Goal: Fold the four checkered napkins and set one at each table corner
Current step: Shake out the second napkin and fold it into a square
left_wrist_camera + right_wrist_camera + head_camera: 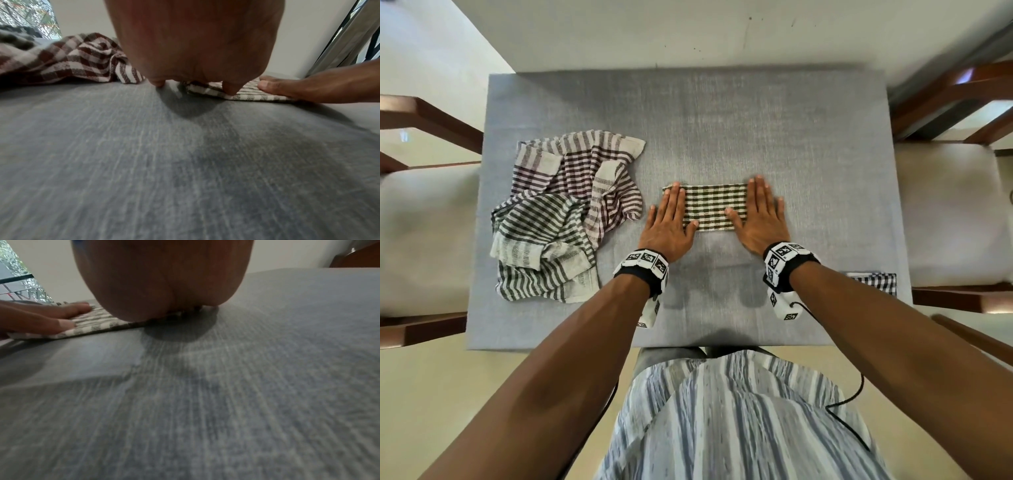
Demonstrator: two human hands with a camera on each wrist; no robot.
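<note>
We have the folded strip [715, 207] of green-checked napkin lying flat near the middle of the surface [774, 113], and its long axis runs left to right, straight across in front of us. That is what the next fold turns on, in our judgement: the strip is still long and narrow, so one short end would have to travel along that axis onto the other.

Our left hand [667, 222] lies flat on the strip's left end and our right hand [760, 219] flat on its right end, fingers straight and pointing to the far side, thumbs reaching inward onto the cloth. Neither grips anything; both press palm-down, set well apart with the bare middle of the strip between them. The left wrist view shows fingertips [231, 91] touching the cloth's near edge, and the right wrist view shows the heel of the palm down on it. Each hand is equally close to its own end, so either could lift and carry.

To the left of the strip, just beside the left hand, sits the crumpled heap [565, 209] of unfolded napkins, one maroon-striped, one dark green, overlapping. It could snag a leftward sweep, so we judge that folding towards the right is the cleaner path. At the near right corner a finished napkin [876, 281] in dark check already lies folded, partly hidden by our right forearm. Wooden chairs [955, 92] stand at both sides, clear of the work.
</note>
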